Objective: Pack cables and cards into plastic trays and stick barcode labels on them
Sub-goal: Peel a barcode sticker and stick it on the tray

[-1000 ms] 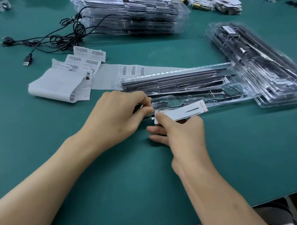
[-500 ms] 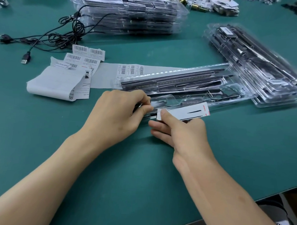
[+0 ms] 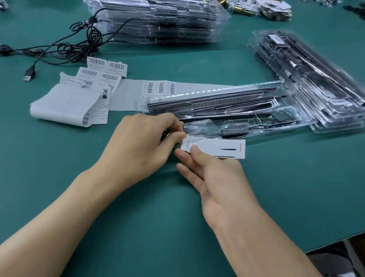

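From where I stood, the person's left hand (image 3: 144,143) was curled, its thumb and forefinger pinching the left end of a white card (image 3: 218,149). The right hand (image 3: 213,176) gripped the same card close by, thumb pressed on top and fingers stretched out underneath. The card was held lengthwise, low over the green desk (image 3: 174,221), and its far edge overlapped the near edge of a clear plastic tray (image 3: 230,111). It carried some print at the left end, a thin dark drawing and a small red mark at the right end. The tray lay at a slant across the middle of the desk, with long black bars in its far slots and a thin black wire with a small dark box in its near ones. Its left end rested on a long strip of backing paper (image 3: 129,97) that bore a few barcodes. Just left of the strip lay loose barcode labels (image 3: 106,70) and a curled sheet of paper (image 3: 62,105). Beyond them was a tangle of black cables (image 3: 62,49), one ending in a USB plug (image 3: 29,75). A tall stack of filled trays (image 3: 157,17) stood at the back, and a lower stack (image 3: 316,85) lay to the right, against the far right end of the single tray.
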Motion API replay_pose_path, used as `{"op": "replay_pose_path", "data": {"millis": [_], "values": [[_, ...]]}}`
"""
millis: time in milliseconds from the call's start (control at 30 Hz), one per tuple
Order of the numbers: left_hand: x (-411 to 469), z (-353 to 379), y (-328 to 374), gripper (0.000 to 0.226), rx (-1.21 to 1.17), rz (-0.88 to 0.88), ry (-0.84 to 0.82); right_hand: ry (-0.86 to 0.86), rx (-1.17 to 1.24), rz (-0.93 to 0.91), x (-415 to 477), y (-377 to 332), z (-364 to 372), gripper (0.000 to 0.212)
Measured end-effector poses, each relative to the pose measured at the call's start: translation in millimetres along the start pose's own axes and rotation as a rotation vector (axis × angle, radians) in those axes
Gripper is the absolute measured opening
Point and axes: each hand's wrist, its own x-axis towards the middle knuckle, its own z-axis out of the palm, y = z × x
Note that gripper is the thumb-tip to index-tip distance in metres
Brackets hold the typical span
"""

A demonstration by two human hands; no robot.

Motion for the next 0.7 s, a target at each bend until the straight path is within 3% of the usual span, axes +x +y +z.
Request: {"op": "replay_pose_path", "data": {"millis": [167,400,700], "values": [[-1,0,-2,0.016,0.016,0.027,0.001,-0.046,-0.146,-0.063,1,2,1,0.015],[-2,2,-4,0.009,0.028,0.025,0.034,-0.043,-0.168,-0.031,-2,-5,-11,0.013],[-3,1,-4,0.017,-0.007,0.008,0.015,-0.139,-0.350,-0.135,6,-4,-8,0.017]]}}
